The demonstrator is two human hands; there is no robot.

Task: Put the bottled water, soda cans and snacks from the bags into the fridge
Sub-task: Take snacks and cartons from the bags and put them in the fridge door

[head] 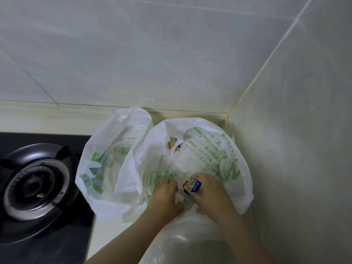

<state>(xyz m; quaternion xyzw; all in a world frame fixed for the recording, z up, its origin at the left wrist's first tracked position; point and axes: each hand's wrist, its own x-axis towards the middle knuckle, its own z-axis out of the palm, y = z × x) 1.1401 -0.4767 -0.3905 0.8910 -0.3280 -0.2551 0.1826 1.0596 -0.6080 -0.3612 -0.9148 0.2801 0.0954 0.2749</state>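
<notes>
Now our left hand [165,189] grips the near bag [234,168] by its plastic, likely to keep the mouth open. Our right hand [208,189] pinches a snack packet [192,184] at the rim. A second packet [174,144] lies deeper inside. The second bag [106,149] stands behind on the table [47,119]. No fridge in view.
</notes>
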